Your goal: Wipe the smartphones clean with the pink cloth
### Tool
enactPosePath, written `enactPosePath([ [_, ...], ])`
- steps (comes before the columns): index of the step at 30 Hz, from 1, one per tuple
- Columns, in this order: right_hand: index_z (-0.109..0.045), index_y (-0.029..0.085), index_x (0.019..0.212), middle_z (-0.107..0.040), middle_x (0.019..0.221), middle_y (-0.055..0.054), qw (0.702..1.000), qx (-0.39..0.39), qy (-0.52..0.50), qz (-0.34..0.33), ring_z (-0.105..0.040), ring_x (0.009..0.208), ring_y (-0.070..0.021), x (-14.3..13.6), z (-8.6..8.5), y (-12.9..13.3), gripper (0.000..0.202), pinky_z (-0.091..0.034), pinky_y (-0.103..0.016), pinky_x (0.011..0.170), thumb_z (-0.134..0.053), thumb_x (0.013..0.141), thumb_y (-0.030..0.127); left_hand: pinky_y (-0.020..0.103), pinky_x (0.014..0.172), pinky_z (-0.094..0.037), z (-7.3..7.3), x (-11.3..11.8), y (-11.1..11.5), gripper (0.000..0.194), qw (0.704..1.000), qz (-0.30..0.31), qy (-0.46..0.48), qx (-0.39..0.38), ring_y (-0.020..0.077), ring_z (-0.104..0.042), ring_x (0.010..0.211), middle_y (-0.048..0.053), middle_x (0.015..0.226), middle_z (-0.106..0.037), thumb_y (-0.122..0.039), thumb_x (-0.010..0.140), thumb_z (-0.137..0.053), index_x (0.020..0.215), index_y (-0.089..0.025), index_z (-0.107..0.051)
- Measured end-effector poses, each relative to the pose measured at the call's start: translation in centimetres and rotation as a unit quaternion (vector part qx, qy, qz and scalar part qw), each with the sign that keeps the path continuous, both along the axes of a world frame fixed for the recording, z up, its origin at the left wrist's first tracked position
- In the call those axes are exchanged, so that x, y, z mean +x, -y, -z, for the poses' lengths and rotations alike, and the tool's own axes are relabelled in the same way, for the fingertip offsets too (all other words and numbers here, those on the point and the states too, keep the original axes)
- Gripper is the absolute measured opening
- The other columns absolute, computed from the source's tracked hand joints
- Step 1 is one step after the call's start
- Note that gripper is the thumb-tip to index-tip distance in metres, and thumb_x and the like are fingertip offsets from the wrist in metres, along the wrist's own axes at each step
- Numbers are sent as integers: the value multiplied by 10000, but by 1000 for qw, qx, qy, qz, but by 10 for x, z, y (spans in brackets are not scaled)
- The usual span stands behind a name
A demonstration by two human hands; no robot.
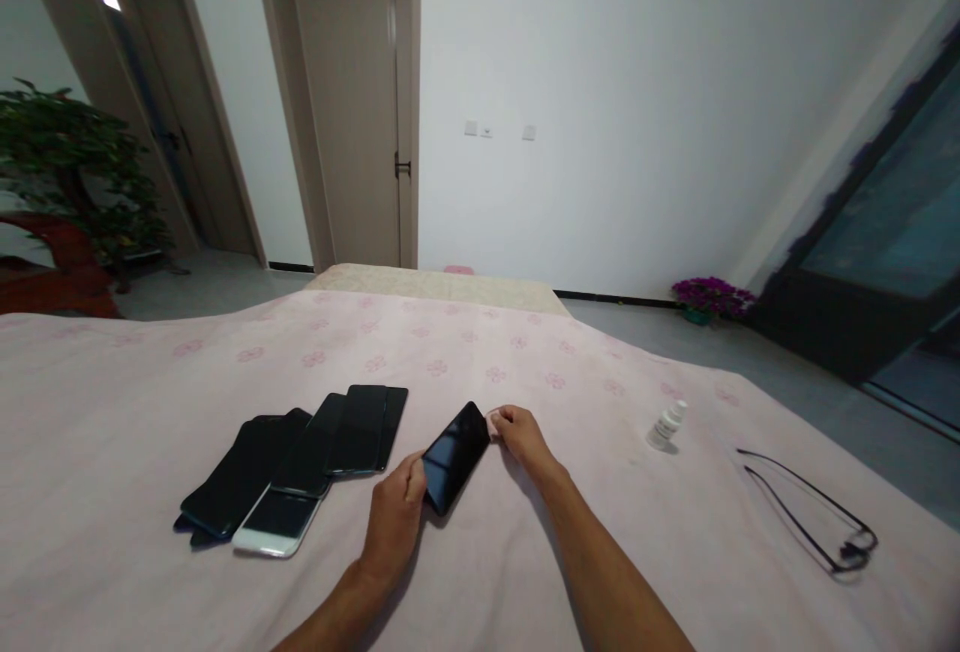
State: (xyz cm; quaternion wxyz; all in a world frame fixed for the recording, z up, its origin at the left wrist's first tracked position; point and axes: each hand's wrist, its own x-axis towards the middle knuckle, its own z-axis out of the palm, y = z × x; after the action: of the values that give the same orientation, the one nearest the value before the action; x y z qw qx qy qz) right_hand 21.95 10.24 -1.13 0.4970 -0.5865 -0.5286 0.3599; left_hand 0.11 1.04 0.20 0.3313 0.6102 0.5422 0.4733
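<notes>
A black smartphone (456, 459) is tilted in my left hand (395, 512), which grips its lower left edge. Its dark screen faces up and reflects light. At the phone's upper right edge, my right hand (525, 440) has thumb and fingers pinched on a small pale pink piece (493, 423), too small to name for sure. Left of my hands lie several phones in overlapping rows, among them a black phone (358, 429) and a white-framed phone (277, 522) at the front.
A pink flowered cloth (480, 342) covers the surface under my hands. To the right stands a small white bottle (667, 426), with black-framed glasses (851, 552) farther right. Beyond are a closed door (349, 112), a leafy plant (75, 157) and purple flowers (712, 297) on the floor.
</notes>
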Motion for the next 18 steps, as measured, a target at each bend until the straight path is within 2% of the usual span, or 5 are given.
enactPosePath([
  [3,-714,125,703,-608,564,-27,1000,3,-16,0,-486,505,-125,1,2,6,248,-347,-227,464,-576,676,329,263,576,-449,3,5,-3,404,989,7,135,-53,177,-556,622,8,633,-590,-508,881,-475,675,-181,-591],
  [6,-732,113,822,-637,606,-39,1000,9,-30,2,-510,511,-138,-3,1,16,332,-373,-241,466,-561,717,377,243,518,-446,8,11,-5,387,952,28,272,-134,151,-544,568,-13,616,-571,-540,812,-580,685,-175,-581],
  [8,-731,120,865,-679,694,-61,999,23,-31,15,-568,592,-164,-7,0,23,346,-422,-260,522,-561,748,397,250,551,-487,9,12,-5,370,924,42,338,-171,161,-596,613,9,673,-622,-523,779,-640,743,-156,-615],
  [13,-734,159,865,-720,859,-81,998,55,-17,33,-640,793,-224,-20,-4,39,283,-492,-323,715,-587,781,386,301,681,-570,1,9,-5,350,892,68,393,-211,215,-690,808,121,944,-724,-398,806,-664,980,-94,-681],
  [18,-731,196,873,-703,954,-73,992,123,24,16,-641,925,-223,-35,-6,54,182,-477,-342,858,-586,833,298,284,661,-596,-3,6,-9,210,868,10,430,-247,195,-711,802,156,1005,-737,-212,862,-594,986,-75,-693],
])
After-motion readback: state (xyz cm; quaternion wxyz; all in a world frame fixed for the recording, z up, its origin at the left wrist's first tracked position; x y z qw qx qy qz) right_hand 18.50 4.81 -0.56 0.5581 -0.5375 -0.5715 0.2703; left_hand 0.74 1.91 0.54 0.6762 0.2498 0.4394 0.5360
